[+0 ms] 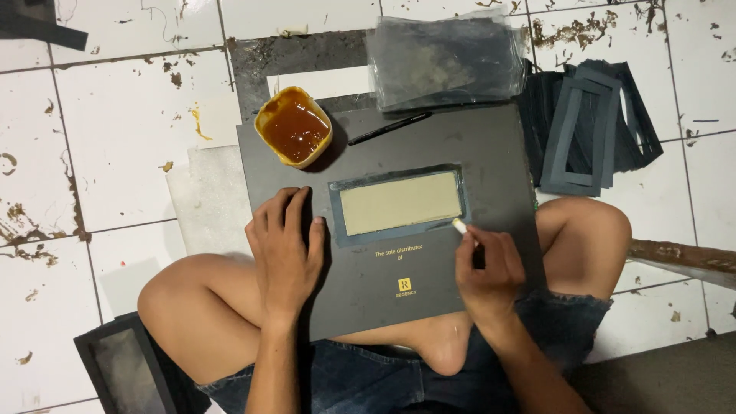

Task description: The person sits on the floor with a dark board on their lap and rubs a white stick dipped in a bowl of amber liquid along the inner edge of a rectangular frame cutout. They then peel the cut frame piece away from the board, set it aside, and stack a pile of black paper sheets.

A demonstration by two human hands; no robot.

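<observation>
One small yellow tub [294,126] is sitting just beyond the left hand [285,247], on the far left corner of the dark board [460,149], and it is holding a thick amber-brown liquid that is filling it nearly to the brim. The board is resting across the person's crossed legs, above a stained white tiled floor [115,130].

The left hand is lying flat and released on the board, fingers spread, just left of a dark rectangular frame [399,204] with a pale tan panel inside. The frame's long axis is running from hand to hand, tilting slightly up toward the right. The right hand [487,268] is pinching a small whitish stick [459,225], whose tip is pointing up and left, touching the frame's near right corner; most of the stick is hidden in the fingers.

Beyond the right hand, a black pen [389,129] is lying on the board, and further off a stack of clear plastic sleeves [445,61] is looking hazy. To the right of them, a pile of dark frames [586,130] is overlapping. Near the left elbow another frame [126,368] is being cut off by the picture's edge.
</observation>
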